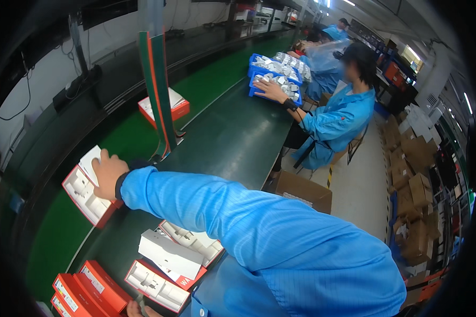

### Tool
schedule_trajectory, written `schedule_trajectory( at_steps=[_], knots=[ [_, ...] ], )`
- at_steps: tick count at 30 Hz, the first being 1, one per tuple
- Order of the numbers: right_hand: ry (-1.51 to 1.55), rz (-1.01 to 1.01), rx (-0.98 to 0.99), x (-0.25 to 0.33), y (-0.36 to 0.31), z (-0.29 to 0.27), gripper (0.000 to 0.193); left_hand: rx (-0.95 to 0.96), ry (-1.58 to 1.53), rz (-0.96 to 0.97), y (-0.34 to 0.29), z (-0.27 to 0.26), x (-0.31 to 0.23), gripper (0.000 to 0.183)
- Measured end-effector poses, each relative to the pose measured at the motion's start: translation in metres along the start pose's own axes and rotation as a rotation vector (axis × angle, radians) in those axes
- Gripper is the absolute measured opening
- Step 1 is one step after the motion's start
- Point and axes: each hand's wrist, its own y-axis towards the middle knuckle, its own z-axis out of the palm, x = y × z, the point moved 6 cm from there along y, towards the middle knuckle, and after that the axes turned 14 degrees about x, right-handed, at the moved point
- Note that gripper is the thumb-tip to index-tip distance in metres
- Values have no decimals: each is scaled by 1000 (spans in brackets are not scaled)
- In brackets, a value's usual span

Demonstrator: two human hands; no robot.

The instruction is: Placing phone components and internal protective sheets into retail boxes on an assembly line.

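My right hand (110,173) reaches far across to the left, its fingers closed on a white cardboard piece (90,162). That piece lies over the far end of an open red box (92,203) with a white moulded insert, on the green belt's edge. At the lower edge, part of my left hand (138,309) shows beside an open box with a white insert (157,285); most of its fingers are hidden. Just left of it are several red boxes (92,288). A white cardboard sleeve (169,253) lies against another open box (193,240).
A red box with white contents (164,107) sits on the belt behind a green upright post (156,90). Blue bins (275,87) of small white parts stand farther along, a co-worker's hand (269,90) at one. A cardboard carton (301,191) is on the floor.
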Motion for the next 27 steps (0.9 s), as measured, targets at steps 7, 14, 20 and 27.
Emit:
schedule_trajectory(
  at_steps=[7, 14, 20, 27],
  knots=[
    [-43, 56, -89, -1, 51, -15, 65, 184, 54, -134, -48, 37, 51, 27],
    [-20, 127, -17, 20, 100, 23, 61, 127, 225, -141, -45, 35, 34, 25],
    [-113, 241, 94, -4, 132, 73, 58, 118, 222, -152, -45, 36, 36, 25],
    [-98, 274, 54, -18, 131, 73, 59, 87, 241, -130, -43, 35, 35, 24]
  ],
)
